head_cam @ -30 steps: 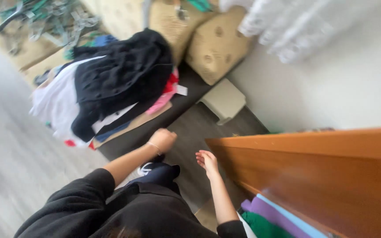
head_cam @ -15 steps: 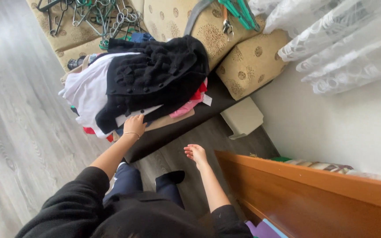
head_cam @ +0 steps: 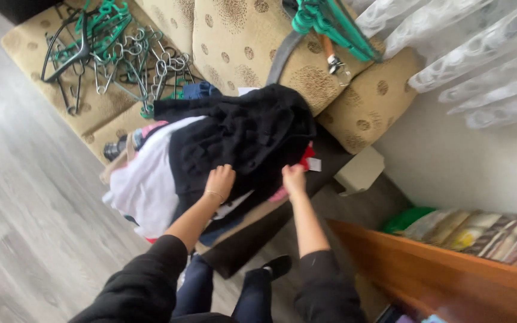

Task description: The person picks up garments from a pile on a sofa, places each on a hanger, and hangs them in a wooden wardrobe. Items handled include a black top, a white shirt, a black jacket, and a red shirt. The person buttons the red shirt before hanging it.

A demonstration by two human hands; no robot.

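**Both hands on the black knit**

Our left hand [head_cam: 220, 181] lay flat, fingers spread, on the black knitted garment [head_cam: 243, 134] topping the clothes pile [head_cam: 151, 179] on the patterned sofa [head_cam: 240, 42]. Our right hand [head_cam: 293, 177] gripped that garment's lower edge, just beside a small white tag [head_cam: 314, 164]. Hangers [head_cam: 115, 54] lay tangled behind, and a pale box [head_cam: 360, 170] sat on the floor near the wall.
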